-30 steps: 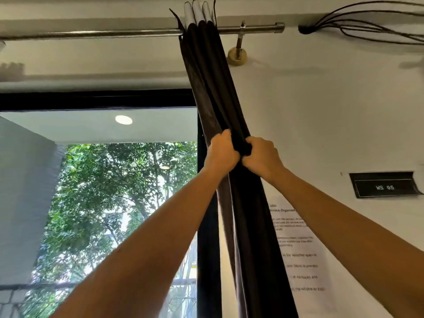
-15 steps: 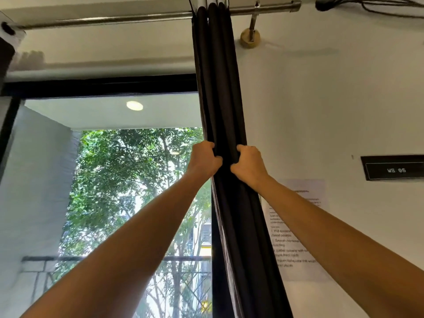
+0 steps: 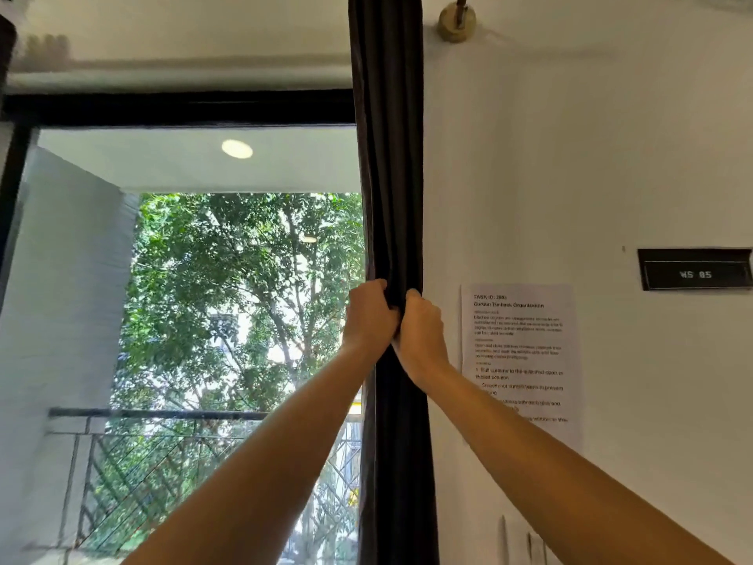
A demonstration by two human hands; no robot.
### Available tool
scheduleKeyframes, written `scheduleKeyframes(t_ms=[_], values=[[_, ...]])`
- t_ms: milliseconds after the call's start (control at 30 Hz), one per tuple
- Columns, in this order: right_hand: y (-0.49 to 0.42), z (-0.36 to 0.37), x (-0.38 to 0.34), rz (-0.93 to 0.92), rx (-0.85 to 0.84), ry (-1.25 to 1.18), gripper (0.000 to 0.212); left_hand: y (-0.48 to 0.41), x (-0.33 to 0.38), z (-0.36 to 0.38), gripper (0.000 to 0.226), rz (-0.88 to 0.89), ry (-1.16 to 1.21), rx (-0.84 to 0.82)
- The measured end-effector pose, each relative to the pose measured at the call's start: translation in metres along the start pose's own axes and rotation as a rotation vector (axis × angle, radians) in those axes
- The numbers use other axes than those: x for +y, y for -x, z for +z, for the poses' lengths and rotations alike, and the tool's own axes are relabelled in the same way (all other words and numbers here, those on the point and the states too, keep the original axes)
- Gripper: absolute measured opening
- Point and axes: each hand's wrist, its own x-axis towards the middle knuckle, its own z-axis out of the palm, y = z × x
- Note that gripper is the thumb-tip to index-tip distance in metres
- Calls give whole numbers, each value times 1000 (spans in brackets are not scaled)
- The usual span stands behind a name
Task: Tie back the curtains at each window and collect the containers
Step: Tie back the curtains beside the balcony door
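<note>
The left grip (image 3: 370, 316) is clutching the left side of the bunched curtain (image 3: 387, 177) with curled fingers, and the right grip (image 3: 419, 332) is clutching the right side at nearly the same height. The two are pressing together, knuckles touching, with dark fabric squeezed between them. Both forearms are reaching up from the bottom corners of the view.

The curtain is hanging as one narrow, upright bundle from the top edge to the bottom, sitting at the right side of the window (image 3: 179, 108), where the black frame is meeting the wall (image 3: 570, 157).

Just right of the grips, a printed sheet (image 3: 519, 352) is sticking to the wall, and farther right a black plate (image 3: 694, 274) is showing "WS 05". A round bracket (image 3: 456, 22) is sitting on the wall near the curtain's top. Through the glass, a tree (image 3: 244, 299) is standing behind a railing (image 3: 155, 413).
</note>
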Motion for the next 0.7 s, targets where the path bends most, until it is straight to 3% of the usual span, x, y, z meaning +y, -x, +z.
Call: scheduleKeyframes(t_ms=[100, 200, 267, 533, 700], values=[[14, 6, 7, 94, -4, -29, 35, 16, -15, 7, 14, -32, 45, -13], [26, 14, 18, -40, -54, 255, 11, 31, -26, 7, 22, -83, 94, 8], [32, 21, 27, -104, -74, 385, 16, 42, -33, 3, 23, -75, 89, 14], [75, 37, 32, -153, -84, 382, 30, 78, -56, -21, 20, -70, 71, -7], [102, 42, 35, -49, -122, 378, 40, 103, -67, -27, 20, -121, 37, -55]])
